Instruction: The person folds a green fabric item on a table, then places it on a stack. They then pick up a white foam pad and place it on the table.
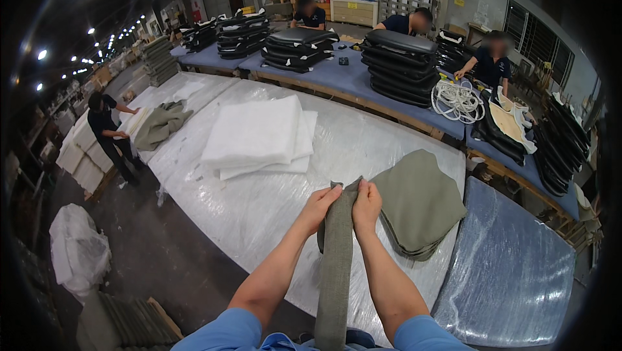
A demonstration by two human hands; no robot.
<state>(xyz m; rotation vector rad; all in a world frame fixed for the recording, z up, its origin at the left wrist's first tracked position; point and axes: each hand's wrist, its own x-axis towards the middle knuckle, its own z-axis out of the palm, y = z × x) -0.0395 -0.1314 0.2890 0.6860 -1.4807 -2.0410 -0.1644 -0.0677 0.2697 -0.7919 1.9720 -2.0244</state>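
A grey-green fabric piece point(337, 254) hangs as a long narrow strip between my arms, its top edge held up over the table. My left hand point(320, 207) is closed on one corner of that edge, thumb on top. On the other corner my right hand point(367, 206) is closed in the same way. Just right of my right hand lies a stack of matching grey-green fabric pieces point(421, 202) with curved outlines. Beyond my hands, a pile of white padding sheets point(259, 132) rests on the plastic-covered table point(194, 150).
Across a blue work table point(311, 82) stand stacks of black cushions point(400, 66) and a coil of white cord point(459, 100). Several people work behind it. At left a person point(107, 127) handles fabric by white foam blocks. A plastic-wrapped bundle point(79, 247) sits on the floor.
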